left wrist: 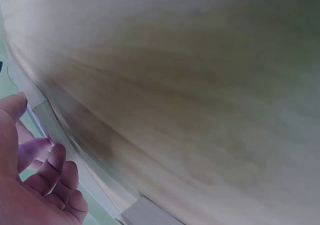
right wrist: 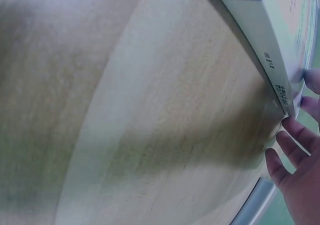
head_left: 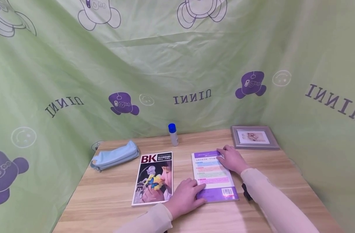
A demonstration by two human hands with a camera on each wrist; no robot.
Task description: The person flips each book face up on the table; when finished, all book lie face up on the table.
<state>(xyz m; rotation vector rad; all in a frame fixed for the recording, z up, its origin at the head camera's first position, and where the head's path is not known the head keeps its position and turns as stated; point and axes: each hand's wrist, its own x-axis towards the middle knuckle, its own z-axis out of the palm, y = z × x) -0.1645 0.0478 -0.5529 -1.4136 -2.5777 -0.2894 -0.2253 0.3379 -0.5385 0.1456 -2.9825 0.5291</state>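
A purple and white book [head_left: 212, 174], barcode side up, lies on the wooden table in the head view. My left hand [head_left: 185, 197] is at its lower left corner, the index finger resting on the cover and the thumb by the bottom edge. At the upper right corner, my right hand [head_left: 232, 158] touches the book with its fingers spread. The right wrist view shows the white spine [right wrist: 272, 60] with those fingertips along its far end. A magazine [head_left: 154, 181] marked BK lies flat just left of my left hand.
A light blue pencil case [head_left: 116, 156] lies at the back left of the table [head_left: 98, 197]. Near the back edge a glue stick [head_left: 173, 135] with a blue cap stands upright. A silver picture frame [head_left: 237, 142] lies at the back right. Green cloth [head_left: 154, 64] hangs around the table.
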